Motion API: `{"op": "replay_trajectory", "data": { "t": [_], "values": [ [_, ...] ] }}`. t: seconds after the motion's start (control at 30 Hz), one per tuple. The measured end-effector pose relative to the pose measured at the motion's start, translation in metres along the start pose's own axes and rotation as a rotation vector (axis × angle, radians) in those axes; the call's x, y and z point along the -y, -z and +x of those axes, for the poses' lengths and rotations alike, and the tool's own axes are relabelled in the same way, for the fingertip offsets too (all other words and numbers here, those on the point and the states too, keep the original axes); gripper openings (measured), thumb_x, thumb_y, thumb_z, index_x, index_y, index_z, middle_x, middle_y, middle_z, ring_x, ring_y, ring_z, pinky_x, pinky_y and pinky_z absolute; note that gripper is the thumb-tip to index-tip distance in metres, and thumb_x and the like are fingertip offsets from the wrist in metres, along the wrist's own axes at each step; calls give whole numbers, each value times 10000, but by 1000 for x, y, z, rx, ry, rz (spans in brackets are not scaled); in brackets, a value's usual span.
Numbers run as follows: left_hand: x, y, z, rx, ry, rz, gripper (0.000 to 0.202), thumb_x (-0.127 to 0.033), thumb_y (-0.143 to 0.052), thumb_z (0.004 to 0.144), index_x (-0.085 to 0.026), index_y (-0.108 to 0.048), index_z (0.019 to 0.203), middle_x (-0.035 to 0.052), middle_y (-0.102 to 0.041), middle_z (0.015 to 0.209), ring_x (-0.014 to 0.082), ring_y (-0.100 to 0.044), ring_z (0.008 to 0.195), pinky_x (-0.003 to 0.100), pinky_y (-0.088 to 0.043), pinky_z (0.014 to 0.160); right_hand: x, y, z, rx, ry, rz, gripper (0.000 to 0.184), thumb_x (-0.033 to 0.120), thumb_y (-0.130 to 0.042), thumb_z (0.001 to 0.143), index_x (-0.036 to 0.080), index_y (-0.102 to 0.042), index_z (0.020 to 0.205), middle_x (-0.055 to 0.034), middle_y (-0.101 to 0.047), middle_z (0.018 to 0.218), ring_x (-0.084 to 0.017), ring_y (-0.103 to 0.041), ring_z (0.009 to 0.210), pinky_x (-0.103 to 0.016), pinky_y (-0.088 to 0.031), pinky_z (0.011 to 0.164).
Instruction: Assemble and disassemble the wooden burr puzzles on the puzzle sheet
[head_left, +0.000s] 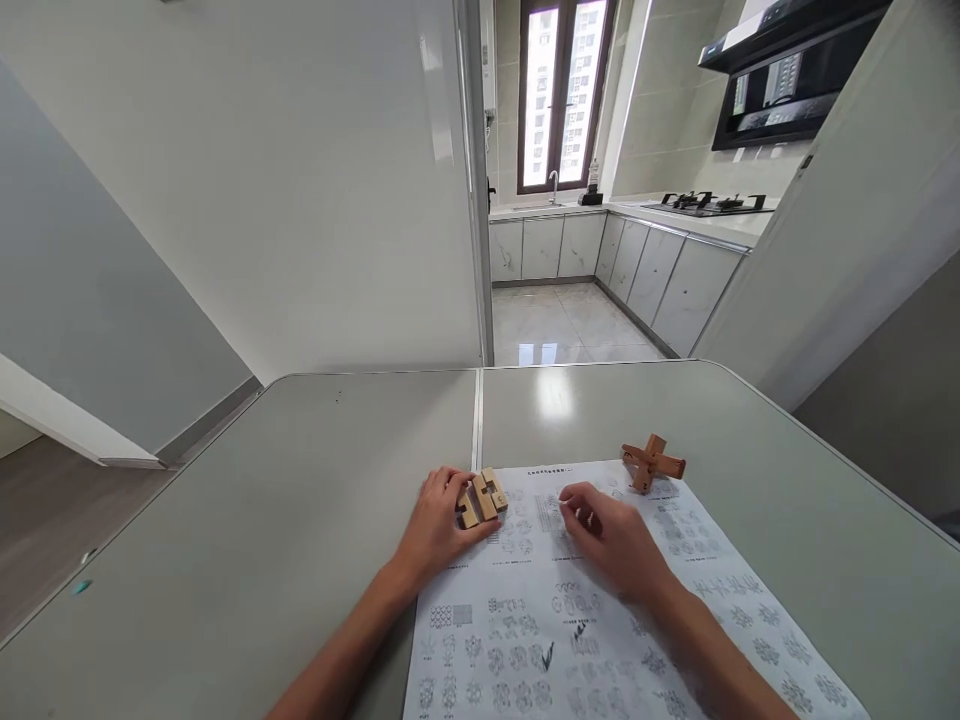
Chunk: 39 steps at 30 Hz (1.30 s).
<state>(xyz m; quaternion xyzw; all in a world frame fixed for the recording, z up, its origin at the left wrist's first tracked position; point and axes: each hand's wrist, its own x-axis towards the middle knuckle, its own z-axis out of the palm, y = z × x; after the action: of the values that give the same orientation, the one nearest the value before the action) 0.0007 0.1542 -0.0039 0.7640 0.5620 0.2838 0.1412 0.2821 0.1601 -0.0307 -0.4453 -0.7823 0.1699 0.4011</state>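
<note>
Thumb and fingers of my left hand (439, 520) are closed around a small group of notched, pale wooden puzzle pieces (484, 497), set side by side at the paper's upper left edge. Part of them is hidden by the fingers. Over the printed sheet (525, 620), my right hand (604, 525) is loosely curled, thumb near the index finger, and I see nothing in it. A reddish-brown wooden puzzle of crossed bars (651, 462) lies at the sheet's upper right corner, apart from both hands. Rows of small line diagrams and dark pen ticks cover the sheet.
The grey-green table (225, 560) has a pale seam (478, 420) running away from me. A small teal bit (82, 586) lies by its left edge. Beyond the table are a white wall panel (337, 200) and a kitchen with marbled cabinets (649, 270) and a gas hob (709, 205).
</note>
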Motion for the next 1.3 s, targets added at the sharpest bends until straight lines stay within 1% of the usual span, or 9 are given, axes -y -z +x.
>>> {"op": "replay_trajectory", "data": {
  "t": [0.1,0.2,0.3,0.4,0.53,0.7,0.97,1.17,1.3],
  "values": [
    [-8,-2,0,48,-33,-37,600,-492,-846,760,-276,-612,1268,88,-616,1203,318,-589,1111,484,-531,947,10,-2,1,65,40,16,115,227,-526,977,243,-619,1043,-19,-712,893,-155,-645,630,-283,-543,593],
    [-16,-3,-2,107,-79,-83,637,-480,-867,745,-287,-599,1290,87,-603,1236,312,-578,1144,466,-536,956,20,-5,1,119,106,47,246,177,-538,957,260,-613,1176,-80,-698,1166,-223,-702,935,-367,-602,798],
    [-21,-4,-3,147,-126,-102,678,-496,-882,726,-303,-595,1309,80,-607,1231,301,-578,1141,463,-528,987,24,-7,1,154,161,48,439,139,-530,951,292,-543,1363,-94,-625,1379,-276,-607,1251,-475,-558,1019],
    [-23,-5,-4,158,-149,-89,691,-516,-882,720,-306,-597,1313,77,-611,1231,300,-573,1147,470,-513,1017,23,-9,1,186,177,25,541,117,-498,969,319,-465,1469,-72,-576,1479,-279,-526,1370,-517,-522,1090],
    [-20,-2,-3,162,-161,-86,740,-534,-883,709,-298,-575,1339,89,-601,1268,313,-560,1185,476,-500,1043,20,-12,1,225,213,13,552,99,-465,986,309,-442,1496,-66,-583,1484,-278,-499,1399,-536,-504,1112],
    [-11,10,-1,211,-162,-64,829,-564,-902,663,-269,-547,1352,110,-576,1314,323,-546,1209,492,-500,1035,21,-11,1,257,179,17,532,101,-440,1000,312,-447,1488,-57,-570,1487,-265,-509,1372,-517,-506,1107],
    [-6,19,0,226,-161,-115,660,-479,-912,681,-266,-615,1230,91,-592,1294,300,-579,1195,466,-500,1040,22,-15,0,322,197,-55,565,100,-393,1021,333,-375,1535,-14,-453,1603,-256,-402,1466,-534,-450,1148],
    [-6,23,-1,215,-42,-215,644,-426,-869,746,-274,-570,1296,58,-665,1238,266,-638,1105,402,-531,954,23,-16,0,269,203,-17,558,75,-368,1014,327,-402,1511,-45,-544,1515,-262,-495,1376,-537,-486,1111],
    [-7,21,-2,179,-52,-212,633,-412,-854,763,-279,-557,1306,38,-652,1165,233,-639,1008,371,-535,902,25,-15,2,254,198,8,569,39,-368,990,317,-436,1482,-60,-574,1466,-264,-531,1326,-523,-517,1080]
  ]
}}
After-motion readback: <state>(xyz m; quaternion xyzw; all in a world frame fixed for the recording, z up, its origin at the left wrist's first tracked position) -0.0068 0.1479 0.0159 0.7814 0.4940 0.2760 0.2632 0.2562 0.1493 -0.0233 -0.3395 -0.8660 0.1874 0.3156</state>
